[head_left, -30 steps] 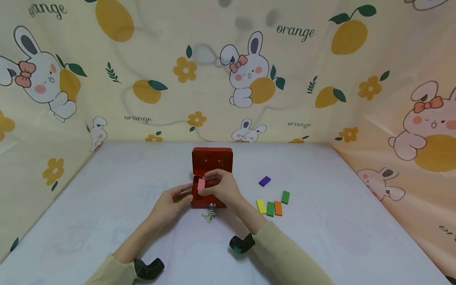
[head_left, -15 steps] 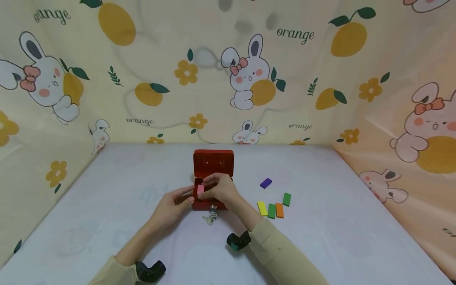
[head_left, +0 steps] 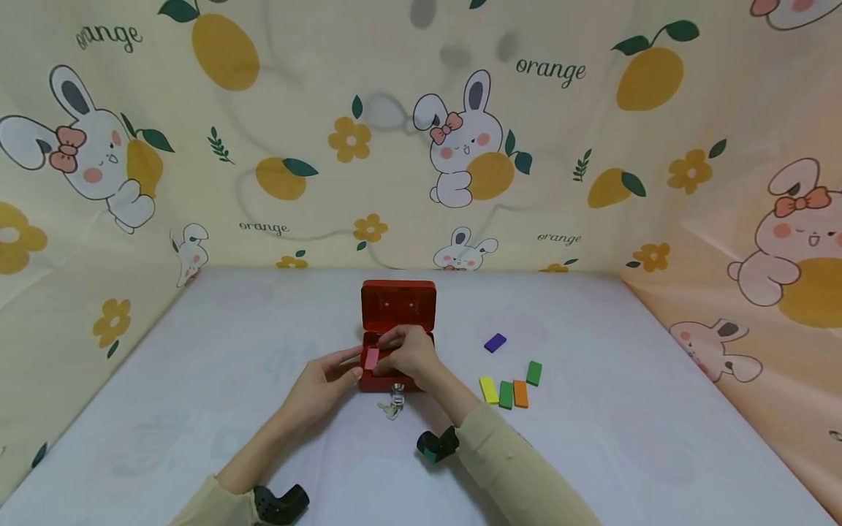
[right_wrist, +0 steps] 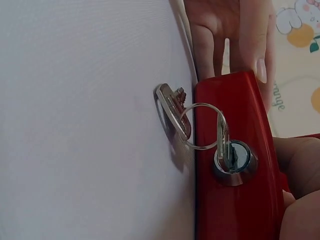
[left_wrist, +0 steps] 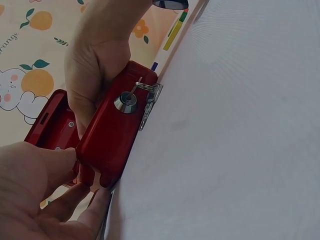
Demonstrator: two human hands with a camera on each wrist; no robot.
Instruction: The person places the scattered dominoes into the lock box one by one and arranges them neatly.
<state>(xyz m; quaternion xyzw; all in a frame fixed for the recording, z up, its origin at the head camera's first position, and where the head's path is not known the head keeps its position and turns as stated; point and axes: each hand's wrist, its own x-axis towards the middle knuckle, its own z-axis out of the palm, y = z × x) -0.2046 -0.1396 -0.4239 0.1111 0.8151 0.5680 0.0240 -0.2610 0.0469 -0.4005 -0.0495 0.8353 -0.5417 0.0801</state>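
A small red box [head_left: 395, 384] stands with its lid [head_left: 398, 305] raised; keys [head_left: 391, 410] hang from its front lock [left_wrist: 127, 102]. At the box's left side, my left hand [head_left: 319, 387] rests its thumb and nearly straight fingers against the wall and front corner, as the left wrist view also shows. My right hand [head_left: 416, 359] reaches in over the front wall and pinches a pink block [head_left: 371, 358] near the inner left side. In the right wrist view, the front wall [right_wrist: 235, 210] partly hides its fingers [right_wrist: 305, 165].
Right of the box lie a yellow block [head_left: 489, 390], two green blocks [head_left: 506, 394] [head_left: 534, 373], an orange block [head_left: 520, 394] and, farther back, a purple block [head_left: 495, 342]. A patterned cloth [head_left: 395, 248] rises behind the white table [head_left: 625, 438].
My right hand has lowered the pink block toward the inside of the box. My left hand stays at the box's left side. The head view has shifted slightly.
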